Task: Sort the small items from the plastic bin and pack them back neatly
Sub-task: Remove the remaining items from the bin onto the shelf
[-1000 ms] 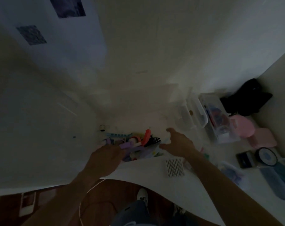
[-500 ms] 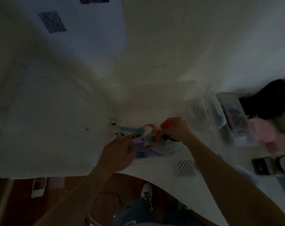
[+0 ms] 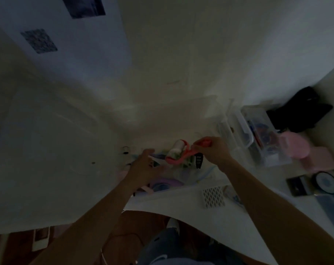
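Note:
A pile of small items (image 3: 168,180) lies on the white table (image 3: 229,222) in dim light. My right hand (image 3: 215,150) grips the handle of a pink lint roller (image 3: 178,153), whose white roll points up and left above the pile. A black hair claw (image 3: 199,160) sits just below that hand. My left hand (image 3: 143,167) reaches into the left side of the pile with fingers loosely spread; what it touches is hidden. Purple and lilac pieces (image 3: 166,183) lie under it.
Clear plastic bins (image 3: 237,134) stand at the right, one holding dark blue and red items (image 3: 261,134). Behind are a black bag (image 3: 300,109) and pink containers (image 3: 296,148). A white lattice piece (image 3: 213,196), a round tin (image 3: 326,182) and a dark card (image 3: 298,186) lie nearer.
My right hand has closed on the pink lint roller and lifted it up out of the pile. My left hand has slid forward into the pile's left side.

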### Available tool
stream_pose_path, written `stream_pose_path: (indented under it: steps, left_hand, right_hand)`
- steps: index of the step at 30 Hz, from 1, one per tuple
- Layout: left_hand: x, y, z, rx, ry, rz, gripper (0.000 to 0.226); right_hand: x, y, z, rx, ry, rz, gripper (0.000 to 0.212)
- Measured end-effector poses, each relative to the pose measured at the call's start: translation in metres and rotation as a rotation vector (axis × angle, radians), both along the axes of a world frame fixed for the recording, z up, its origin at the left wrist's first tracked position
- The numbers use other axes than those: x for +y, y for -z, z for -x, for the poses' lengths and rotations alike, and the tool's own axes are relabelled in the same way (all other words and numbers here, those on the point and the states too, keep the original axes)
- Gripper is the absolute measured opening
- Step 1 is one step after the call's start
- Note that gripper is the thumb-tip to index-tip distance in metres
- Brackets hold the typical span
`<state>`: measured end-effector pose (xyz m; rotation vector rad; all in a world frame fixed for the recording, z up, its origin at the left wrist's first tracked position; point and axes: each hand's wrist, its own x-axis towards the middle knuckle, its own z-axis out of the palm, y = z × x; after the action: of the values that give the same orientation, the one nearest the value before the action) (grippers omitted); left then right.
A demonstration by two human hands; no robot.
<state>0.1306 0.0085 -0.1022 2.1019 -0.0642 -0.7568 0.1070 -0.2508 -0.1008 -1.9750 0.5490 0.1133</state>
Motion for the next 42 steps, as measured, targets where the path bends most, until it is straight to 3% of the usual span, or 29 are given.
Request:
stream_pose_path:
  steps: [4, 9, 13, 17, 19, 23, 26, 30, 34, 36, 42]
  left_hand:
    - [-0.042, -0.007, -0.025, 0.239, -0.29, 0.382, 0.067]
    - [-0.063, -0.006, -0.038, 0.259, -0.269, 0.52, 0.057]
    - [-0.073, 0.004, -0.044, 0.142, -0.033, 0.253, 0.071]
    - [-0.09, -0.001, -0.03, 0.175, 0.093, 0.158, 0.083]
    - [-0.102, -0.003, -0.025, 0.081, 0.173, 0.07, 0.075]
    - [-0.126, -0.004, -0.016, -0.168, 0.19, -0.04, 0.031]
    - [-0.125, 0.001, -0.005, -0.31, 0.197, -0.041, 0.028]
    - [-0.102, -0.002, 0.002, -0.295, -0.075, 0.125, 0.034]
    - [-0.092, -0.004, -0.005, -0.558, -0.325, -0.021, 0.016]
    - [-0.091, -0.006, -0.007, -0.572, -0.476, -0.041, 0.012]
    - [-0.109, -0.054, 0.013, -0.425, -0.739, 0.383, 0.03]
  right_hand:
    - [-0.004, -0.011, 0.007, -0.079, 0.026, -0.063, 0.014]
    - [-0.006, -0.039, 0.016, -0.207, 0.161, -0.291, 0.02]
    - [-0.016, -0.054, 0.029, -0.244, 0.224, -0.161, 0.028]
    - [-0.035, -0.059, 0.055, -0.199, 0.254, -0.027, 0.027]
    - [-0.044, -0.063, 0.068, -0.21, 0.306, -0.018, 0.025]
    - [-0.063, -0.061, 0.087, -0.218, 0.42, -0.057, 0.023]
    - [-0.072, -0.058, 0.096, -0.218, 0.409, -0.096, 0.023]
    - [-0.077, -0.06, 0.103, -0.228, 0.436, -0.291, 0.015]
    - [-0.083, -0.067, 0.109, -0.243, 0.516, -0.628, 0.022]
    - [-0.087, -0.073, 0.115, -0.236, 0.502, -0.708, 0.026]
    - [-0.114, -0.111, 0.146, -0.27, 0.581, -0.996, 0.008]
